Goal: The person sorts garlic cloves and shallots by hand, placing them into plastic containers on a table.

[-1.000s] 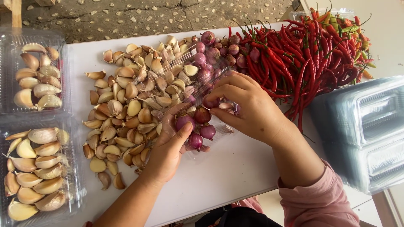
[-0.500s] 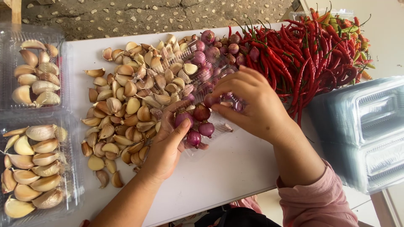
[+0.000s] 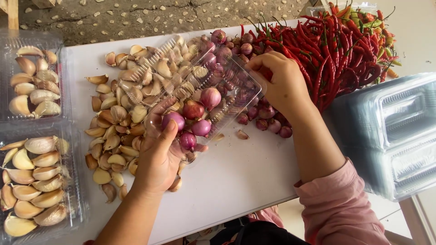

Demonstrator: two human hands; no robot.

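1. white surface (image 3: 236,181) over rough stone ground carries piles of produce.
2. left hand (image 3: 159,161) grips the near corner of a clear clamshell box (image 3: 204,90), tilted, with a few shallots (image 3: 195,118) inside.
3. right hand (image 3: 281,84) is curled closed at the box's 3 o'clock edge, on the loose shallot pile (image 3: 268,122); what it grips is hidden.
4. garlic cloves (image 3: 118,118) lie at 9 o'clock, red chillies (image 3: 336,54) at 2 o'clock, stacked empty boxes (image 3: 390,131) at 3 o'clock.
5. judged: keeping the box level and steady stops bulbs rolling out.
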